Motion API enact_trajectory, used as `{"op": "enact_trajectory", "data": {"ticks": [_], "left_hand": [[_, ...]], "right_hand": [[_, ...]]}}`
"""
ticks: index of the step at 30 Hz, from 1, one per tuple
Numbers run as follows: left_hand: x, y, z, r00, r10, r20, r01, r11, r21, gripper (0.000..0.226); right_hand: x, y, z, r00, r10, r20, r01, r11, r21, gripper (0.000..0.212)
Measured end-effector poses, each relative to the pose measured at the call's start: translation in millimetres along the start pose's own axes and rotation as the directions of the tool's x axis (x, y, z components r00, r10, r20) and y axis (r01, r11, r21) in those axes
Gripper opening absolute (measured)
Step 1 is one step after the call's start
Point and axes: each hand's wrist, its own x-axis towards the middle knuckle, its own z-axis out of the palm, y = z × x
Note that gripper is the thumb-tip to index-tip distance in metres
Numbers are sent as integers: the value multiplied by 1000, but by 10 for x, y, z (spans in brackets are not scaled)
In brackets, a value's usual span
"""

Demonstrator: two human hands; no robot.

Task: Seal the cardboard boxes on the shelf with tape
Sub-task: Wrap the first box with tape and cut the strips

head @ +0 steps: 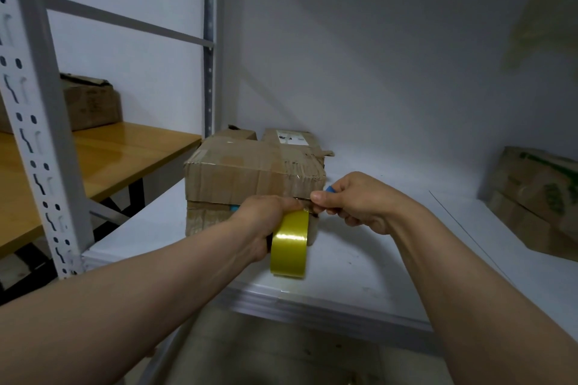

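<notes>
A white metal shelf [359, 262] is filling most of the view, with a grey perforated upright [34, 122] standing at its left edge and a wooden table [103, 159] sitting beyond that, carrying a brown carton [90, 106] at its back. A worn cardboard box [250, 172] is lying on the shelf near the front edge, its top crossed with old tape, and a green-printed carton [538, 197] is resting well apart at the far right. Just in front of the box, the left hand [266, 222] is gripping a roll of yellow tape [289, 244], held upright on edge. The right hand [353, 200] is closing around a small blue tool [330, 189] while pinching the tape's free end against the box's front face.
</notes>
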Motion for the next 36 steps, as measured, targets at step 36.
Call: {"op": "enact_trajectory", "data": {"ticks": [36], "left_hand": [[34, 75, -163, 904, -193, 382, 100, 963, 249, 19]], "right_hand": [[325, 141, 406, 750, -569, -337, 482, 819, -311, 59]]}}
